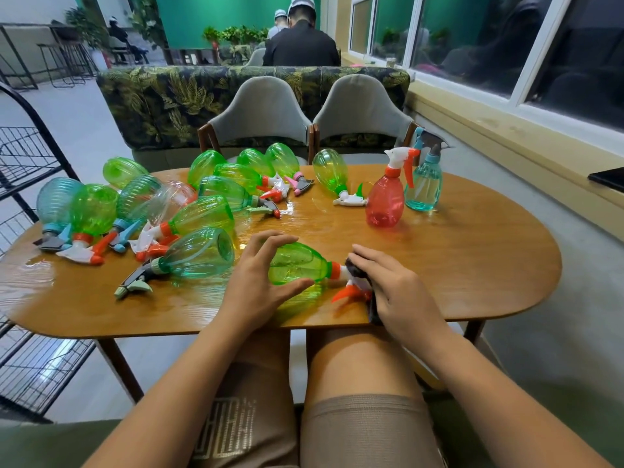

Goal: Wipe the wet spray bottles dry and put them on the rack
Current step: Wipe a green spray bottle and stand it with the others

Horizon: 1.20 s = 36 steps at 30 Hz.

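A green spray bottle (299, 263) with an orange collar and trigger lies on its side near the front edge of the wooden table (472, 265). My left hand (260, 278) curls round its body, thumb below and fingers above. My right hand (395, 285) presses a dark cloth (354, 272) onto the bottle's white spray head. Several more green and teal bottles (199, 255) lie on their sides across the wet left half of the table. A red bottle (385, 201) and a teal bottle (423, 189) stand upright at the right.
A black wire rack (30, 157) stands on the floor left of the table. Two grey chairs (260, 113) face me across the table, with a leaf-patterned sofa back behind them. People sit further back. A window ledge runs along the right.
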Each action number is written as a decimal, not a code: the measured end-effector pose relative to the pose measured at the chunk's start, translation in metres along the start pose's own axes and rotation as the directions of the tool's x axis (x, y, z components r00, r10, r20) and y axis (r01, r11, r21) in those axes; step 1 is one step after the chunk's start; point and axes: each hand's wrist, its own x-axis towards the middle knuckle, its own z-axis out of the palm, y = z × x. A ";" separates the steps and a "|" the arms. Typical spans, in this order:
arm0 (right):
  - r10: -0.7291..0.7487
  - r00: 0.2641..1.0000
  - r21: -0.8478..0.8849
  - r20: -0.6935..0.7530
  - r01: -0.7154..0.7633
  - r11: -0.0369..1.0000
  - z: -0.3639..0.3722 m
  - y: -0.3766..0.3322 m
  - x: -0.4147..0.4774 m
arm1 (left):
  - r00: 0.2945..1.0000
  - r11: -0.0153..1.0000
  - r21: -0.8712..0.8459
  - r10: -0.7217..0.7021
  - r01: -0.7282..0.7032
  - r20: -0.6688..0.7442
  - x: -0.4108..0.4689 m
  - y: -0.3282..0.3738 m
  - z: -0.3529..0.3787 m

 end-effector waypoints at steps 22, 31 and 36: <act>0.007 0.994 -0.095 -0.108 -0.018 0.995 0.021 -0.011 -0.041 | 1.000 0.999 0.042 0.021 -0.021 -0.006 -0.001 -0.003 0.003; -0.179 0.984 -0.053 -0.022 0.177 0.983 0.041 -0.051 -0.037 | 0.999 0.998 0.049 0.041 -0.040 -0.007 -0.001 -0.004 0.003; -0.074 0.988 0.006 -0.135 0.076 0.997 0.015 -0.034 -0.013 | 0.999 0.998 0.048 0.037 -0.036 -0.008 -0.001 -0.004 0.002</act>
